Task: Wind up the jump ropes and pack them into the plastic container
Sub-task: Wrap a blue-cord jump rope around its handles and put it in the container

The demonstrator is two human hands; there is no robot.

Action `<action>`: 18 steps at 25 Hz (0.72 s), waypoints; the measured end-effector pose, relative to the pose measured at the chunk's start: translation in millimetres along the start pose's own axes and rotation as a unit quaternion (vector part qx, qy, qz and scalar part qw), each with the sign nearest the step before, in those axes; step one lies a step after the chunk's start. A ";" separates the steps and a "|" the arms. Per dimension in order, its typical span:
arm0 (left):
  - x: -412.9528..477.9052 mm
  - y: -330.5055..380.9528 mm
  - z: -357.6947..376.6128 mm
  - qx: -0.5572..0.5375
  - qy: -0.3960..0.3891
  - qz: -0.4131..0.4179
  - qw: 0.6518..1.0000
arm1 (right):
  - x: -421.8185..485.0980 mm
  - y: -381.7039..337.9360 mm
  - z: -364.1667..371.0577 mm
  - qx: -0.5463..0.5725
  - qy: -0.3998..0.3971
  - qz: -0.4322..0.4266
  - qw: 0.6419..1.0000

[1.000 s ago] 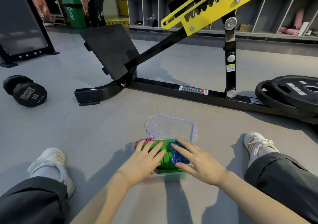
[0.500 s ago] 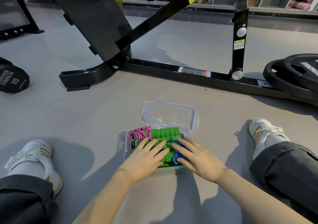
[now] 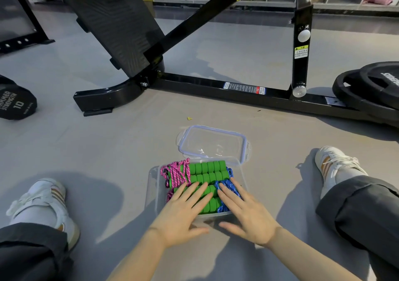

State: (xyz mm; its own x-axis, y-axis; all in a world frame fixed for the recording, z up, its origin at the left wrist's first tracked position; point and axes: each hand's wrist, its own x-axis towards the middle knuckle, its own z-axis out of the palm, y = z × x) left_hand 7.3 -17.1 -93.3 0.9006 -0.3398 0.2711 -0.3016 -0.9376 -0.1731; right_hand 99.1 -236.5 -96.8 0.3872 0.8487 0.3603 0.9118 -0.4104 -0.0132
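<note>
Currently the jump ropes (image 3: 205,177) are being held down inside the plastic container (image 3: 152,185), which is set on the grey floor (image 3: 108,151) between the person's outstretched legs. Both hands are being laid flat on top of the bundle, fingers straight and spread; nothing is being gripped or pinched by either.

The left hand (image 3: 183,216) is being pressed onto the green foam handles (image 3: 212,165) in the near half of the box. Its fingertips are placed just beside the pink cord (image 3: 178,172), which is bunched against the left wall. The right hand (image 3: 248,216) is being rested on the blue cord (image 3: 225,184) at the right side.

Both thumbs are being held out along the near wall of the container. Contact there seems likely but cannot be confirmed, as the clear plastic is poorly resolved.

A clear lid (image 3: 212,143) with a blue rim is laid flat just beyond the container, its near edge touching or overlapping the far rim.

Farther off, a black machine frame (image 3: 216,85) is stretched across the floor, flanked by a dumbbell (image 3: 16,104) at the left and stacked weight plates (image 3: 371,88) at the right.
</note>
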 end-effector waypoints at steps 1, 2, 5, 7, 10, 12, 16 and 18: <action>-0.5 0.2 3.0 0.012 -0.007 0.005 1.000 | 2.5 0.0 -1.4 -0.014 -0.023 -0.005 1.000; 0.3 0.7 3.3 0.016 -0.021 0.002 1.000 | 5.2 -0.5 -2.2 -0.020 -0.033 -0.002 0.999; 2.8 5.7 -2.4 0.001 -0.005 -0.007 1.000 | 4.6 -2.1 -3.5 -0.037 0.017 -0.002 0.999; -2.9 13.1 -8.1 -0.027 -0.026 -0.023 0.999 | -5.1 -5.5 -2.5 -0.047 0.024 -0.008 0.999; -24.0 32.2 -18.9 -0.042 -0.062 -0.019 0.997 | -27.5 -24.1 -8.3 -0.054 0.001 -0.007 0.998; -41.9 46.8 -25.6 -0.044 -0.076 -0.008 0.996 | -46.9 -42.6 -21.0 -0.041 -0.026 -0.009 0.999; -75.9 81.6 -54.0 -0.060 -0.073 -0.004 0.996 | -74.0 -72.9 -61.8 -0.015 -0.019 -0.037 0.999; -81.2 92.2 -69.2 -0.079 -0.075 -0.034 0.993 | -67.9 -77.2 -72.9 0.024 -0.019 -0.021 0.999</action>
State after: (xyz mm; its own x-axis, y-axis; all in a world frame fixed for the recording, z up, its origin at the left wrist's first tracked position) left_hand -115.3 -81.1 -65.8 0.9534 -0.2722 0.1300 -0.2739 -0.9617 -0.0049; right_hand -7.6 -286.7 -52.3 0.3534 0.8770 0.3256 0.9322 -0.3594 -0.0438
